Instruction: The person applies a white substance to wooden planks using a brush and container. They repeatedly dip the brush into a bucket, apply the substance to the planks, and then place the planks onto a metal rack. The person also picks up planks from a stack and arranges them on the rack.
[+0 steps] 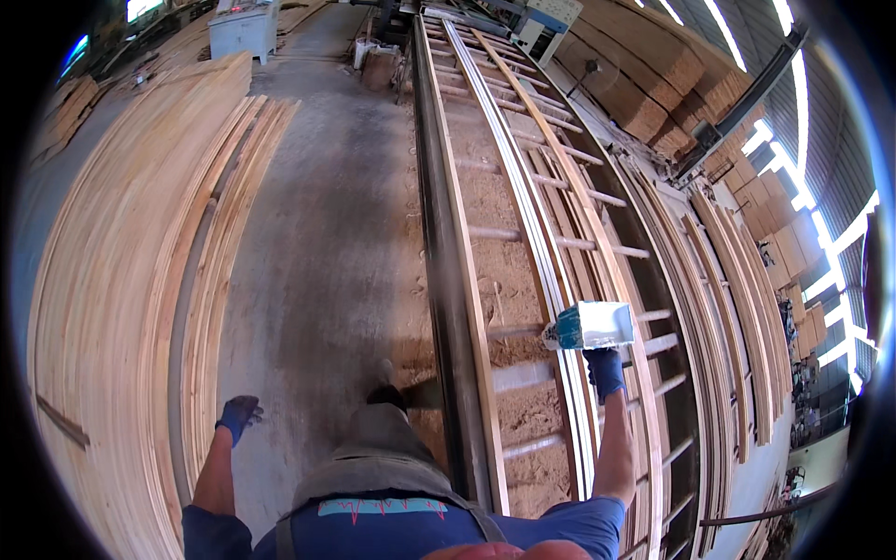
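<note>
Holding wht/teal container (597, 325), R grip (605, 370) partly hidden by it, inside unclear.

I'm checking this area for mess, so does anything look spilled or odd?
Sawdust lies loose beneath the roller conveyor, looking like uncleared waste. The teal-and-white box in the right hand appears blotched with white at its left end, perhaps from drips.
</note>
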Demonstrator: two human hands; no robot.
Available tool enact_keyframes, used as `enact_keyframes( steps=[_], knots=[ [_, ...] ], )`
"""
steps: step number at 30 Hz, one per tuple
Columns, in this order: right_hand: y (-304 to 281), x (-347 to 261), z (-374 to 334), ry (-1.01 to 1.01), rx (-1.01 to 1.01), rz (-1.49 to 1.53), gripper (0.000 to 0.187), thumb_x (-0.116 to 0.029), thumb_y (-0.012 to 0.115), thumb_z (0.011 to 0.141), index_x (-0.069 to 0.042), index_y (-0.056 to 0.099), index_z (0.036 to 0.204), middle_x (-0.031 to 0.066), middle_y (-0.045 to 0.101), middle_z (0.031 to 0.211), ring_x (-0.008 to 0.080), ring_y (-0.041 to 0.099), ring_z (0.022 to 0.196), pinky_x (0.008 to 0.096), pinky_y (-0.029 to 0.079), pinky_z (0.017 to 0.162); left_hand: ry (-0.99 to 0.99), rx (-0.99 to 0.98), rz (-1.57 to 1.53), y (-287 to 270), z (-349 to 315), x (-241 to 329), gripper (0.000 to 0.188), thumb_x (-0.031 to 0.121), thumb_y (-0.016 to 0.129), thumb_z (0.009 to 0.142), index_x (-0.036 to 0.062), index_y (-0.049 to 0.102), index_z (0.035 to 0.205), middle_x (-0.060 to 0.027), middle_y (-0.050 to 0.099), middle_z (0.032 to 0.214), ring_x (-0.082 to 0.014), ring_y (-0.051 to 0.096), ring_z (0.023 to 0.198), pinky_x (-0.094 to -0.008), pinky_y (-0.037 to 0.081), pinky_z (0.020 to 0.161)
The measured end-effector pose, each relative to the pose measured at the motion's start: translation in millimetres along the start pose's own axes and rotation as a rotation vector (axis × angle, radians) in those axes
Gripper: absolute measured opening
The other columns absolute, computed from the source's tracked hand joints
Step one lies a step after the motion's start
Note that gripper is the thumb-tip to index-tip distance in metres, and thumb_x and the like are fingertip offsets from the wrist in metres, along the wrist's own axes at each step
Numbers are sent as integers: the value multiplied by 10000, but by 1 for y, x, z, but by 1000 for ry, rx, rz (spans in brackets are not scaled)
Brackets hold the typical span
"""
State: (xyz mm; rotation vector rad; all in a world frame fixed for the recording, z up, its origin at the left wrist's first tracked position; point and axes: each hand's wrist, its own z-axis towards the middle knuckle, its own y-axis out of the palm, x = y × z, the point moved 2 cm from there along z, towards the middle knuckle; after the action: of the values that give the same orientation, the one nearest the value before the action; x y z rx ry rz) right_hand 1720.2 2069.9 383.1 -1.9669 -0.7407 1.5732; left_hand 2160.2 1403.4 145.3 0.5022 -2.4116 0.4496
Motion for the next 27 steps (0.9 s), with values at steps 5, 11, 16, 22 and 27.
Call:
enact_keyframes(
  steps=[5,11,16,22,27],
  knots=[
    [59,-112,145,70,-25,74,270,-362,656,851,-95,638,810,0,511,514,94,482,395,267,380,355,-110,-9,-45,-7,112,79,303,322,518,928,128,544,1159,-98,672,918,-216,631,718,-374,464,643],
    [106,-202,318,32,-58,157,253,-337,692,828,-90,658,874,-8,506,518,81,460,398,262,365,355,-464,-147,-204,34,169,74,282,259,547,925,66,569,1129,-128,681,895,-269,660,721,-383,503,577],
    [164,-294,464,51,-78,159,215,-313,689,831,-105,643,861,-21,467,508,73,438,397,251,345,349,-493,-111,248,36,240,136,336,311,516,945,60,566,1163,-146,637,1100,-283,648,871,-414,519,678],
    [213,-388,589,61,2,90,269,-369,671,843,-102,639,842,-24,459,499,78,417,373,251,347,342,-249,-143,60,-13,416,391,333,302,526,940,54,573,1158,-139,659,1008,-267,653,805,-383,513,630],
    [263,-469,712,51,-20,24,290,-395,686,835,-112,638,794,-29,440,489,80,409,373,256,338,346,86,-34,-65,-57,598,641,267,322,545,914,105,577,1066,-93,679,892,-187,639,692,-340,474,602]
  ],
)
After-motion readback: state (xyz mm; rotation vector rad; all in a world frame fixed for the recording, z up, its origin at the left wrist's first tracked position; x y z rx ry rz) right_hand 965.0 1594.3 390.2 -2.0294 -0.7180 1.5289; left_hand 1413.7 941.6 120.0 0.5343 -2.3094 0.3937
